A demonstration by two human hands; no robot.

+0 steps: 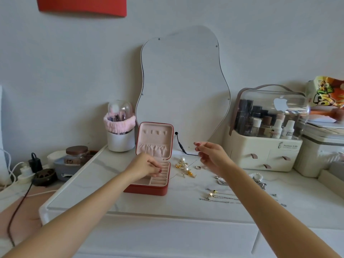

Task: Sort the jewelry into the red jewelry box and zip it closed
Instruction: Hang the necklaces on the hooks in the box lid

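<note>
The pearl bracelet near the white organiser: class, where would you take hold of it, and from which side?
Pinch the bead strand of the pearl bracelet from straight above with fingers: it lies flat on the table, so no side offers an edge, and the tangled chains lie apart, nearer the front edge.

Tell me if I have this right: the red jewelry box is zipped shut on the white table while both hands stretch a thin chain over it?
Not quite. In the head view the red jewelry box stands open, its lid upright. The left hand and right hand do hold a thin chain stretched between them, above the white table.
</note>
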